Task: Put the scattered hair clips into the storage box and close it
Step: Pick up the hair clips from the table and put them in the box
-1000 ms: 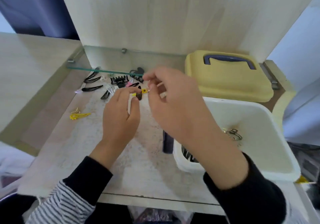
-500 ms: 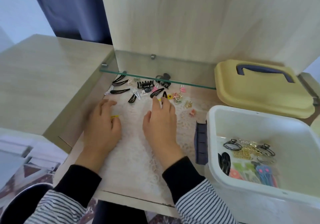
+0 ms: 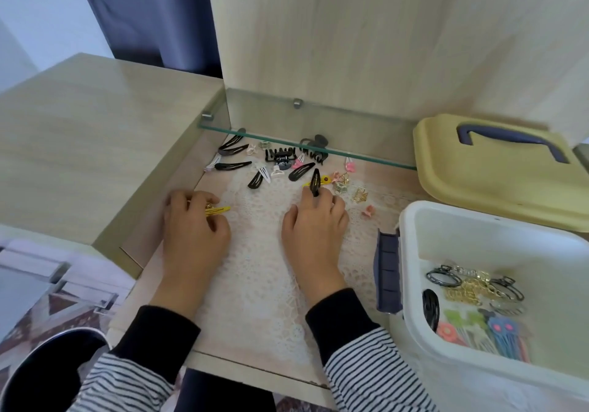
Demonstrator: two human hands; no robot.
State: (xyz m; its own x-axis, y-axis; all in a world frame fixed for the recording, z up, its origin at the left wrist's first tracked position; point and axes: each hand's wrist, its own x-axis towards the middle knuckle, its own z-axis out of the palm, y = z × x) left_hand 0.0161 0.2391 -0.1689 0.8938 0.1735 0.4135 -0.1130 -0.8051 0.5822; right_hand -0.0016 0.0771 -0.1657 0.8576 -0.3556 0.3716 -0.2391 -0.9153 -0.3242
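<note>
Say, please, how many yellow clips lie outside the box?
2: a yellow clip at the left hand, another by the right hand under a black clip; possibly more hidden.

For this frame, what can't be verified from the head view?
- Left hand: grip on the yellow clip hidden by curled fingers.
- Right hand: hold on the black snap clip unclear.
- Storage box: right and lower parts cut off.
- Clips under the glass shelf: too small to count.

Glass shelf [image 3: 350,151] low over rear clips [image 3: 280,156]

Storage box [image 3: 411,220] sits right of scattered clips [image 3: 280,166], lid [image 3: 497,182] behind it.
</note>
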